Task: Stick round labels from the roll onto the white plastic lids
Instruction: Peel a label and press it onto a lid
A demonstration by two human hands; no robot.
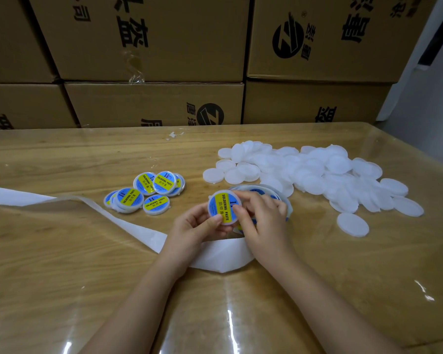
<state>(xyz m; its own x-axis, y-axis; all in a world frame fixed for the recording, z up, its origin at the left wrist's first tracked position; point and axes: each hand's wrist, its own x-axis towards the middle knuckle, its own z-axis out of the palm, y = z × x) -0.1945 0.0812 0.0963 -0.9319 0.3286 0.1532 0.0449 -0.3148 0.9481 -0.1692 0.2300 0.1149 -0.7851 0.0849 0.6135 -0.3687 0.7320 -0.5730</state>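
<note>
At frame centre the left hand pinches a lid by its rim while the right hand presses fingertips on its label (roll just behind), so rub outward to seat the edges flat.
</note>
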